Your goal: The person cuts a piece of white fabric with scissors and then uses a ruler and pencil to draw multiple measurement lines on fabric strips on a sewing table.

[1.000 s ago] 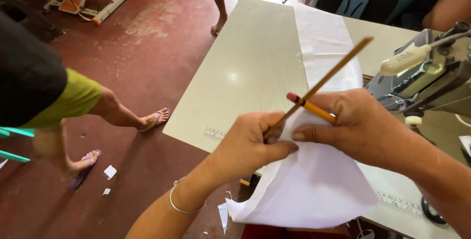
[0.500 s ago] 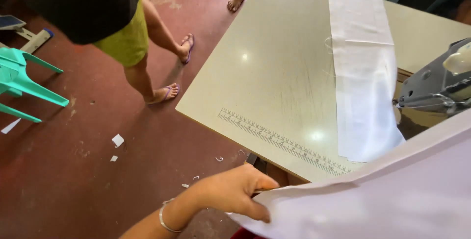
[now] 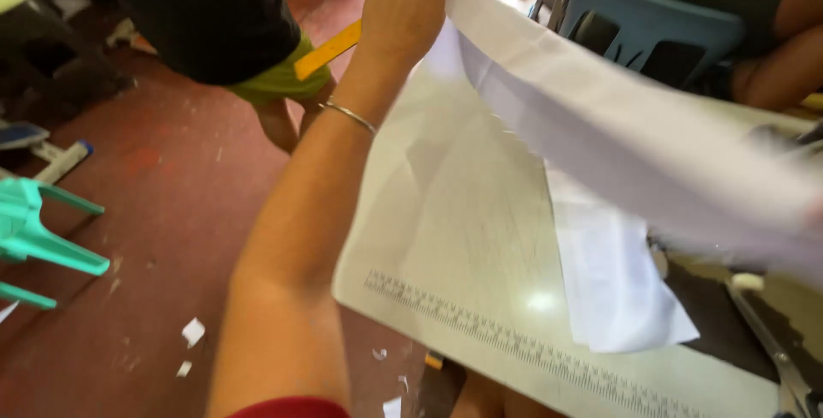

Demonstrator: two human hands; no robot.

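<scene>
Above the pale sewing table (image 3: 480, 238), the left hand (image 3: 403, 6) is raised, fingers closed around a yellow wooden ruler (image 3: 330, 49) and one end of a long white cloth (image 3: 600, 126) trailing rightward; the right hand is out of sight.

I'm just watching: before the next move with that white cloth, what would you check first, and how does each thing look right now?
1. Left hand grips the white cloth at its raised end: ok.
2. Yellow stick held in that same hand: ok.
3. Right hand on the other end of the cloth: cannot tell, it is out of view.
4. Cloth lifted off the table: ok, it hangs in the air.
5. Second white piece lying flat on the table: ok.
6. Room on the left: not ok, a person in green shorts stands close to the raised arm.
</scene>
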